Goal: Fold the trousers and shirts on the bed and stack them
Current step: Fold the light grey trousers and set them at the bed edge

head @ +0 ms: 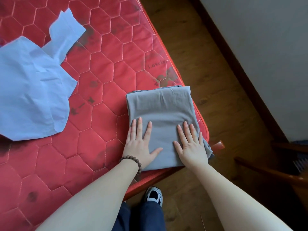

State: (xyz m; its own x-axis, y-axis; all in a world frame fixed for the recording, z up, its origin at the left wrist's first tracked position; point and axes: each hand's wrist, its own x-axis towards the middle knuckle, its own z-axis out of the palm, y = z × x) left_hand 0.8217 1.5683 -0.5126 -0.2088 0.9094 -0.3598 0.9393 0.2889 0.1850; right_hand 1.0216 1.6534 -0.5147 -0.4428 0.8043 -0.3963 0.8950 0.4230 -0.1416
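Both palms flat, my left hand [140, 144] and right hand [191, 145] press the folded grey trousers [160, 107], gripping nothing; next, I reckon, the blue shirt [33, 77], lying unfolded.

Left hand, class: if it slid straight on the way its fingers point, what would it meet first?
Only more of the folded grey garment that the left hand presses; beyond its far edge, bare red quilted mattress, apparently.

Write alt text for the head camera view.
A person's left hand and right hand press flat on a folded grey garment at the corner of a red quilted mattress. An unfolded light blue shirt lies spread to the left.
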